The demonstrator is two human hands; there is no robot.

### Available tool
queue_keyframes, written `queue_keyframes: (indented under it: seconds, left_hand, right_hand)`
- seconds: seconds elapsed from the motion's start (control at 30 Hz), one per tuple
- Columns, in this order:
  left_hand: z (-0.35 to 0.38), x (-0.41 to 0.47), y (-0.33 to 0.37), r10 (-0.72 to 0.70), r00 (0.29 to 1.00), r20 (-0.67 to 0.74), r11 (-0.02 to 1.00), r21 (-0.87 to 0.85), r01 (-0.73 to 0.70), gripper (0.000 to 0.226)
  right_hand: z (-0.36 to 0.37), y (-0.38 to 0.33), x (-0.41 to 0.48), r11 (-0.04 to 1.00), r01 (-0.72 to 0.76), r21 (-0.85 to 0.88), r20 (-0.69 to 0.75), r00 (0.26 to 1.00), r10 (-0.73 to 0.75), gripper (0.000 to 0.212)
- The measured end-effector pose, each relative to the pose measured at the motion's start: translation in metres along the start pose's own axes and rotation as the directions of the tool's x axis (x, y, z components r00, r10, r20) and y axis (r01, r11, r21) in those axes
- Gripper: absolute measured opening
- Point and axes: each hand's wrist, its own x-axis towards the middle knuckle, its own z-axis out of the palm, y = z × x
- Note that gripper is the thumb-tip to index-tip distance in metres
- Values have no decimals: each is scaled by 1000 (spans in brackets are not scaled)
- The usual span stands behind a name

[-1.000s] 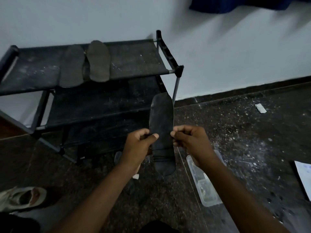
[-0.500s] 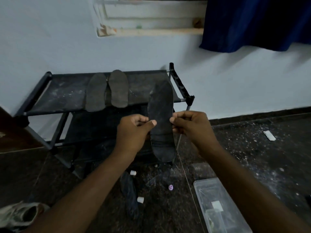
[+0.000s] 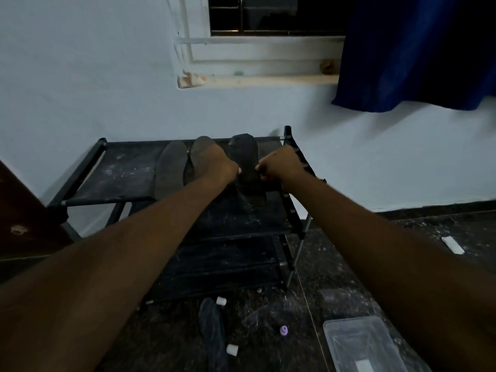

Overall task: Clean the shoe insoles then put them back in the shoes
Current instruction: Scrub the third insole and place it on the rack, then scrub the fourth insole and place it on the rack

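Shoe rack: the top shelf [image 3: 120,170] is dark fabric, dusty and bare along its left stretch.
Resting insoles: two insoles [image 3: 170,167] lie side by side on that shelf left of centre, toes to the wall [image 3: 80,89], the nearer ends at the shelf's front edge.
Left hand: the left hand [image 3: 218,163] is over the right one of that pair, with thumb and fingers pinched on the left edge of the held insole [image 3: 244,151].
Held insole: it is between the two hands over the right end of the shelf. Its long axis runs away from the person, parallel to the pair, with the toe toward the wall. Whether it touches the fabric cannot be told.
Right hand: the right hand [image 3: 280,165] has its fingers curled on the insole's right edge, level with the left hand, so neither is nearer.
Right margin: the side rail [image 3: 292,157] stands just beside the right hand, so little room lies that way.
Judgement: the open slot is the strip between the pair and the rail. Setting down calls for keeping the insole straight and lowering both hands evenly.
Floor: a clear plastic box [image 3: 357,342] sits low on the right, well apart.
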Motion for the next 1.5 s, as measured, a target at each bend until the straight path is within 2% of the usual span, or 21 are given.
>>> queue_keyframes:
  seconds: [0.03, 0.13, 0.2, 0.3, 0.4, 0.53, 0.6, 0.67, 0.77, 0.87, 1.07, 1.33, 1.5]
  left_hand:
    - [2, 3, 0, 7, 1000, -10, 1000, 24, -6, 47]
    - [5, 11, 3, 30, 999, 30, 989, 141, -34, 38]
    - [5, 18, 4, 46, 999, 25, 977, 207, -50, 41]
    - [7, 30, -1, 44, 999, 1, 978, 205, -43, 45]
    - [6, 35, -3, 60, 998, 10, 969, 240, -61, 51]
    - [-7, 15, 5, 141, 990, 17, 951, 275, -140, 56]
    - [-12, -1, 8, 213, 977, 4, 942, 266, -206, 47]
    - [-15, -18, 6, 284, 958, -22, 938, 213, -273, 36]
    - [-19, -46, 1, 353, 935, -25, 927, 144, -346, 32]
    - [-23, -76, -10, 377, 925, -34, 924, 79, -374, 24]
    - [-25, -140, -49, 311, 950, 11, 950, 31, -311, 21]
    - [-5, -170, -126, 179, 978, 103, 980, 63, -186, 26]
    - [23, -174, -182, 28, 983, 181, 993, 110, -49, 26]
  right_hand:
    - [4, 0, 6, 999, -7, -37, -4, 1000, 6, 5]
    - [12, 0, 17, 980, 19, -197, -19, 1000, -23, 35]
    - [13, -4, 19, 978, 13, -210, -19, 1000, -18, 39]
    - [15, -4, 25, 951, 19, -307, 4, 1000, -18, 43]
    - [17, -5, 25, 938, 31, -345, -4, 999, -34, 41]
    - [12, -4, 19, 948, 53, -314, -36, 997, -68, 34]
    - [9, -5, 8, 954, 105, -282, -56, 991, -125, 22]
    - [6, -3, -7, 948, 187, -258, -76, 974, -212, 21]
    - [3, 3, -37, 936, 262, -235, -99, 952, -291, 23]
    - [-1, 10, -74, 933, 308, -187, -136, 932, -336, 12]
    - [-1, 42, -144, 928, 334, -165, -147, 922, -358, 8]
    - [47, 118, -172, 970, 221, -101, -66, 971, -228, 10]
    - [90, 171, -168, 982, 133, -133, 8, 991, -133, 10]
